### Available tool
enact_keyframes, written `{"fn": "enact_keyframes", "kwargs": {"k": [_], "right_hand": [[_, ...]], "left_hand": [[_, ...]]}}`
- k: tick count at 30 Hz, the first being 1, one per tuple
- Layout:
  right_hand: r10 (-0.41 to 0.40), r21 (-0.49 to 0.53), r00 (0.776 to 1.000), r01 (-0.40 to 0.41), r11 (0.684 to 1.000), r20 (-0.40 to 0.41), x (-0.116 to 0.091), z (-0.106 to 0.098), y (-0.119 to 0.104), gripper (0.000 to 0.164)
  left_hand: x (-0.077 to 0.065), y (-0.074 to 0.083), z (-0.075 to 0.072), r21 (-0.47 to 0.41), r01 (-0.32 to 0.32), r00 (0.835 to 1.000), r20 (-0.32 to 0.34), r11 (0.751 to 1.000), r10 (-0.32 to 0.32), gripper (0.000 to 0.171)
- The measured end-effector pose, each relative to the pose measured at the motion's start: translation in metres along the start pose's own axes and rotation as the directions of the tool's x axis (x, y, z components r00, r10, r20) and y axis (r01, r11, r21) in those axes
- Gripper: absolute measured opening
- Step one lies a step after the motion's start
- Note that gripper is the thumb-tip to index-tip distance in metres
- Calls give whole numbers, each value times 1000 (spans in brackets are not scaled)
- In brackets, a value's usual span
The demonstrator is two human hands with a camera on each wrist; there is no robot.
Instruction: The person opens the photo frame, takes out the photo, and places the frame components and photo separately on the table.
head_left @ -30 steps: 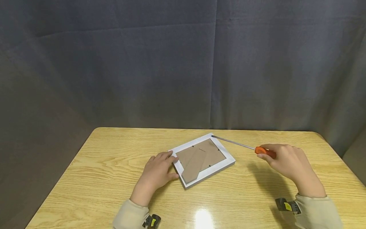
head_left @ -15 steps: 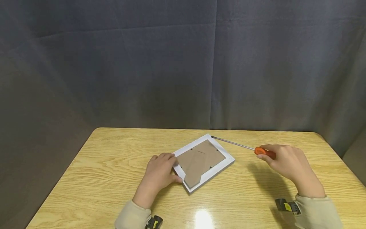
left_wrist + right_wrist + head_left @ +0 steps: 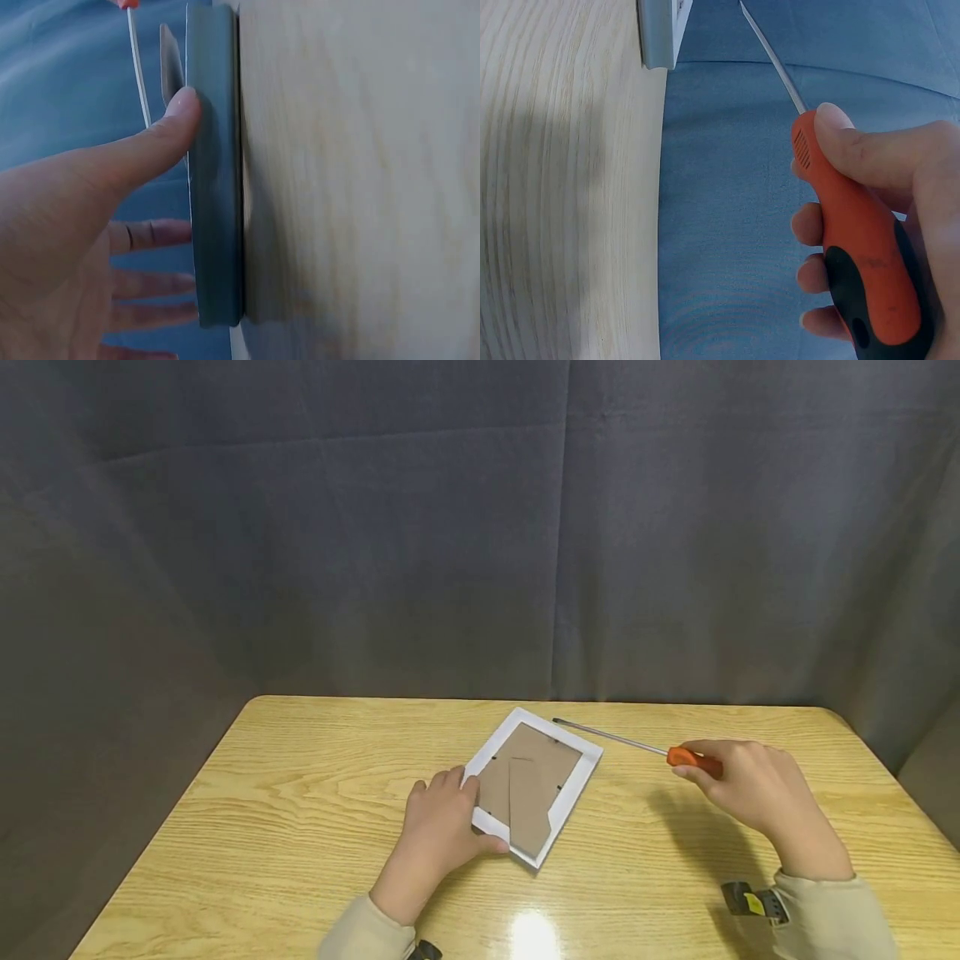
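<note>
A white picture frame point(image 3: 491, 752) lies back up on the table, its brown backing board point(image 3: 536, 739) and fold-out stand point(image 3: 529, 806) showing. My left hand point(image 3: 442, 827) grips the frame's left corner, thumb at the near edge and fingers along the left side. In the left wrist view the thumb point(image 3: 180, 112) presses on the frame's edge point(image 3: 215, 180). My right hand point(image 3: 757, 785) holds a screwdriver point(image 3: 693, 760) by its orange and black handle point(image 3: 870, 255). The thin metal shaft point(image 3: 615, 737) points left, its tip just beyond the frame's upper right side.
Small dark tabs point(image 3: 558, 787) sit around the backing board's edge. The wooden table point(image 3: 300, 810) reaches to a dark curtain point(image 3: 420, 568) behind it. A bright light reflection point(image 3: 534, 935) shows at the near edge.
My left hand has moved right and turned the picture frame counterclockwise, so its stand now points toward the lower right. The right hand and screwdriver have stayed nearly still, and the tip is now off the frame.
</note>
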State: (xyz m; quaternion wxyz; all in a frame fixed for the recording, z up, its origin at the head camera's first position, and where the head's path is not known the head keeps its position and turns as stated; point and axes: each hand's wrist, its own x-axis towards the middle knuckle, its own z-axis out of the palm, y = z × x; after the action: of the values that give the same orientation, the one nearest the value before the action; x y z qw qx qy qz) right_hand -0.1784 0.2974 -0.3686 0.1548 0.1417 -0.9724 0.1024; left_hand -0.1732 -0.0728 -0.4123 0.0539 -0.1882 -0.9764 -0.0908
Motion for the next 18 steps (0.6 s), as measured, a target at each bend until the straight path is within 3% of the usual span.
{"fn": "enact_keyframes", "kwargs": {"k": [4,9,18], "right_hand": [[-5,-3,1000,5,1000,-6,0,0,0,34],[-7,-7,1000,7,1000,-8,0,0,1,34],[11,3,1000,-11,1000,15,-1,0,0,35]], "left_hand": [[-2,8,1,23,42,999,-3,999,-42,85],[-3,14,3,42,78,997,-11,996,-78,84],[-4,18,4,72,79,997,-27,994,-78,82]]}}
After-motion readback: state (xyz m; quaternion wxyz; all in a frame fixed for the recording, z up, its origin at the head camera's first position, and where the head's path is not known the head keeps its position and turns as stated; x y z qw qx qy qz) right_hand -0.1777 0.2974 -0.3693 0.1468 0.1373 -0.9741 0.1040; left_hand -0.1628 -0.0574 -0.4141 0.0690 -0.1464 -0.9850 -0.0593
